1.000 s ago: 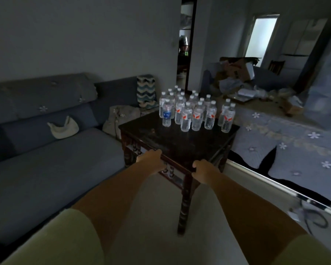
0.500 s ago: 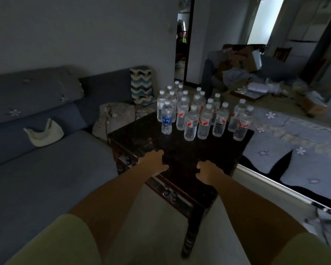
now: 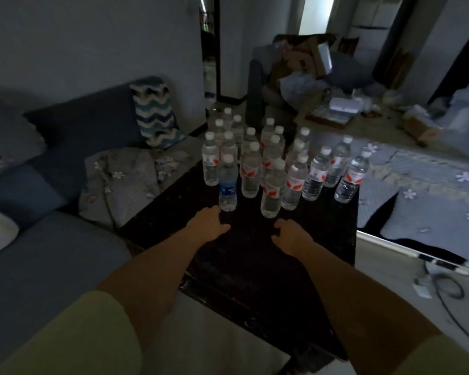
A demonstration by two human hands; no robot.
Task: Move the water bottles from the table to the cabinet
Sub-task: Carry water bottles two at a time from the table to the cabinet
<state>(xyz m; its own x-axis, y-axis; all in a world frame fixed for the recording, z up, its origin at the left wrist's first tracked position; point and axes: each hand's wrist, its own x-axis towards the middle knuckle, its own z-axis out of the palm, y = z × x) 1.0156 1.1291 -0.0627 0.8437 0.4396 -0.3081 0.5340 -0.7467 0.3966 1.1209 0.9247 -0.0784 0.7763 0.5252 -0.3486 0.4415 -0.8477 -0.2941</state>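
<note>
Several clear water bottles with white caps stand upright in a cluster at the far half of a dark wooden table [image 3: 255, 266]. Most carry red labels, like the nearest one [image 3: 273, 188]; one at the front left has a blue label [image 3: 228, 184]. My left hand [image 3: 207, 223] hovers over the table just below the blue-label bottle, fingers loosely curled and holding nothing. My right hand [image 3: 291, 236] is over the table a little short of the nearest red-label bottle, also empty. No cabinet is in view.
A grey-blue sofa [image 3: 52, 253] runs along the left, with a zigzag cushion [image 3: 157, 115] and a floral cloth [image 3: 119, 182]. A floral quilt [image 3: 431, 190] lies right of the table. Cardboard boxes [image 3: 303, 60] and clutter sit behind. A cable [image 3: 450, 288] lies on the floor.
I have come closer to the table and both hands have moved forward from its near edge to just short of the front bottles. The bottles have not moved.
</note>
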